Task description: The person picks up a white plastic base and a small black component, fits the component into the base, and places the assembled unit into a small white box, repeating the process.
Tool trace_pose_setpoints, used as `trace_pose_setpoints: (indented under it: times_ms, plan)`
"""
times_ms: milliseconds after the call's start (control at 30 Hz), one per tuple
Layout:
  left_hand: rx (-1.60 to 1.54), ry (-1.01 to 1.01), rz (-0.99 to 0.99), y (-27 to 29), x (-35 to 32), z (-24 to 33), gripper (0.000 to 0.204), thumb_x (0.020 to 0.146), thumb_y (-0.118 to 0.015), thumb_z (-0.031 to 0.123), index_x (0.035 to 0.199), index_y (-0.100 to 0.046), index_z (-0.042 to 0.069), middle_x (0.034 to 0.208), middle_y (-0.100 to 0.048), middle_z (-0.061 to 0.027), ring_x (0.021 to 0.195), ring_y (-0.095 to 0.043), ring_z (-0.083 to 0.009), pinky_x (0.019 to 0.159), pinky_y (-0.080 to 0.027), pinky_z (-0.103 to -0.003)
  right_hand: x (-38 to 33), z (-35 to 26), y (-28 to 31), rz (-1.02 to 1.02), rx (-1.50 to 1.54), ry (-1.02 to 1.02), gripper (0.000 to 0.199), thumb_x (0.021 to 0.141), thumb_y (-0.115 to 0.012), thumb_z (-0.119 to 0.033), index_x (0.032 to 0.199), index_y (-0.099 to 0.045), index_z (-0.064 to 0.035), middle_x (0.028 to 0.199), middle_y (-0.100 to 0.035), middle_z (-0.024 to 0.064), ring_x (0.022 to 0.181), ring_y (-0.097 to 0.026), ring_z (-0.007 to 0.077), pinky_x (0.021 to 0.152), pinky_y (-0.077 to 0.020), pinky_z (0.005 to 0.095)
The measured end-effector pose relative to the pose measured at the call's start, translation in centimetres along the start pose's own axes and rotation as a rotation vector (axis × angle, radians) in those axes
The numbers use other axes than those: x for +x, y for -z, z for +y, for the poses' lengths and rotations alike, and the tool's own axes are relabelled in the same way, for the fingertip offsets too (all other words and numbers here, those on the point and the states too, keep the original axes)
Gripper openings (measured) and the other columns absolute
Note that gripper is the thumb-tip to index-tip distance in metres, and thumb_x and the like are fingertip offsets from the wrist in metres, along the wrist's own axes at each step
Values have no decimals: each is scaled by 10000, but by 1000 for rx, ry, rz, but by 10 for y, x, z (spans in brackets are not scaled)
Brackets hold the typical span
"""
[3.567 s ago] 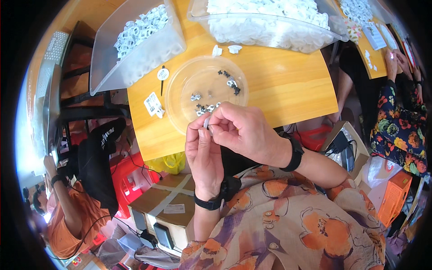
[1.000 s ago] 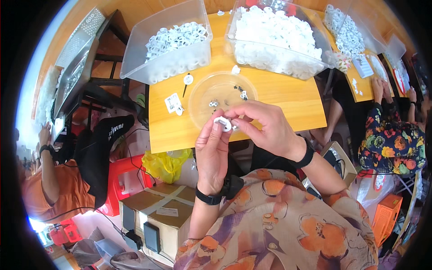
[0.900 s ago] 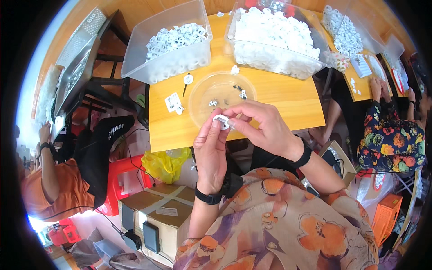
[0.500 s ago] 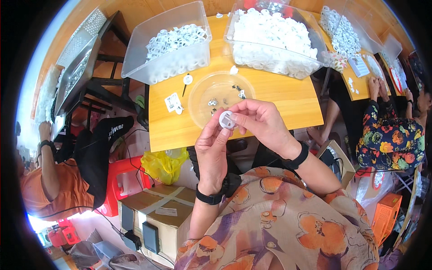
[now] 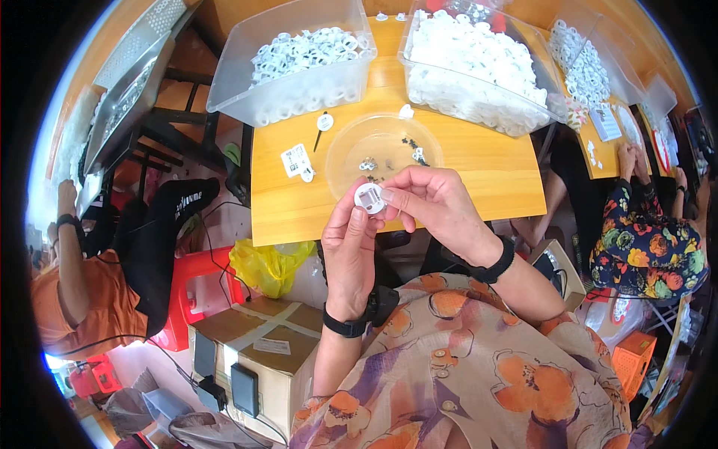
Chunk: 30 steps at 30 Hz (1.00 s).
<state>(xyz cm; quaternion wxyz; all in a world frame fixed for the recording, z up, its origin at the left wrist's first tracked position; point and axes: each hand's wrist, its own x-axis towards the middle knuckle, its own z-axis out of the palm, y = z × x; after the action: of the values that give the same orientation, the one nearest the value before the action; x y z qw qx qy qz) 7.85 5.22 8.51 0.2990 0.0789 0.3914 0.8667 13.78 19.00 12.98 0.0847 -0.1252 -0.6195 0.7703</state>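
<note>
Round white part (image 5: 369, 197) is in my hands, just above the middle of the frame, in front of the near rim of the clear shallow tray (image 5: 385, 133). Flat face is up toward the camera, slightly tilted; outline close to circular, so I can't call a long axis on it.

Looks: white rim, grey roughly rectangular patch inside, small dark mark near its lower edge. Finer detail too small to read.

Grip: narrow pinch, both sides. My left hand (image 5: 350, 251) has it at the lower left, thumb on the lower edge. My right hand (image 5: 443, 213) has its thumb tip at the right edge; other fingers bent behind, exact contact hidden.

Tray sits upper centre on the yellow wooden table (image 5: 490, 176), small black and white pieces in it.
</note>
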Motion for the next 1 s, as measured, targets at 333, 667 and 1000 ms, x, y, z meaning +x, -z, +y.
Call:
trace_pose_setpoints:
  times_ms: [333, 667, 1000]
  plan:
    - [-93, 46, 12, 19, 4, 4, 416, 968, -509, 182, 1341, -425, 19, 1170, -579, -79, 918, -582, -108, 835, -469, -222, 43, 7, 70, 377, -1006, 356, 109, 796, -650, -122, 817, -670, -17, 775, -657, 141, 690, -642, 281, 619, -491, 381]
    - [-104, 74, 41, 22, 20, 0, 409, 964, -514, 176, 1341, -428, 42, 1114, -582, -40, 918, -567, -98, 854, -458, -226, 71, 27, 87, 256, -1459, 382, 71, 746, -628, -84, 767, -670, -31, 759, -590, 159, 728, -607, 322, 658, -476, 415]
    - [-96, 134, 92, 19, 27, 2, 357, 948, -549, 164, 1276, -495, 34, 1037, -594, -31, 828, -542, -90, 768, -449, -220, 82, 34, 68, 12, -1587, 412, 114, 739, -549, -84, 675, -622, -23, 765, -577, 155, 748, -582, 307, 710, -387, 406]
